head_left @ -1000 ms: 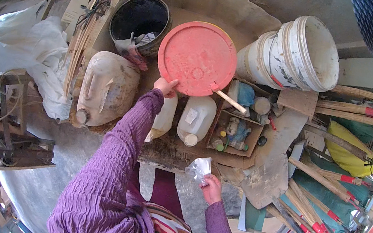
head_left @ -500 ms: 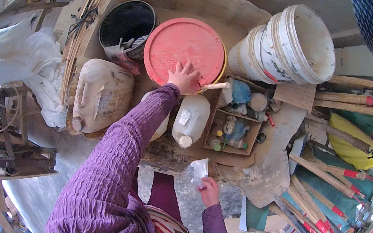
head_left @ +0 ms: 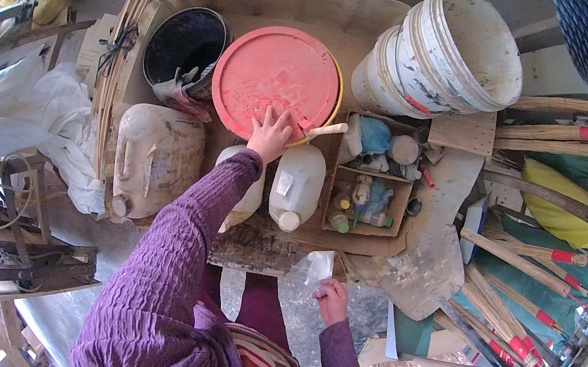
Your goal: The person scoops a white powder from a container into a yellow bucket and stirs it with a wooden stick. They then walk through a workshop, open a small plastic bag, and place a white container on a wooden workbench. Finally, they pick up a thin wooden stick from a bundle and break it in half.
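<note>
My left hand [head_left: 271, 135] rests with fingers spread on the near edge of a round red lid [head_left: 273, 75], which covers a bucket with a yellow rim. Just right of those fingers, a pale wooden handle [head_left: 328, 131] sticks out from the lid's edge; its other end is hard to make out. In my right hand [head_left: 331, 301], low in front of the table, a small white and clear plastic bag [head_left: 319, 265] is pinched. Two whitish jugs stand below the lid: one jug [head_left: 297, 188] shows fully, the other [head_left: 250, 192] is partly behind my left forearm.
A black bucket [head_left: 186, 49] with a glove [head_left: 181, 91] and a big stained jerrycan [head_left: 157, 164] stand left. Right are stacked white buckets [head_left: 406, 70] and a cardboard box [head_left: 364, 230] of bottles. Bundled sticks [head_left: 550, 141] with red bands lie far right.
My left hand has slid slightly toward the near left of the lid, its fingers still spread. The whole view has shifted a little. My right hand keeps hold of the plastic bag.
</note>
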